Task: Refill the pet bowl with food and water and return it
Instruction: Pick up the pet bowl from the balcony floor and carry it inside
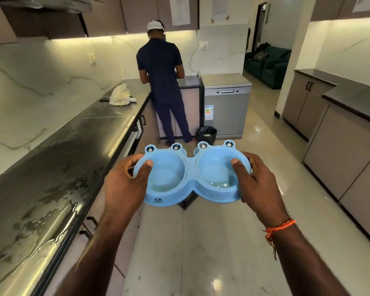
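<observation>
Thumbs over its rims, left hand (124, 184) and right hand (259, 182) grip pet bowl (190, 178) above open floor (212, 242).

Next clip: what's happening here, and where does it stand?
A person carries a blue double pet bowl through a kitchen, left hand gripping one end and right hand the other, thumbs over the rims. Both compartments look free of food; the right one seems to hold a little water. A second person stands at the far counter, back turned.

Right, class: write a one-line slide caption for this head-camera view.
Both hands carry a blue double pet bowl down a kitchen aisle.
</observation>
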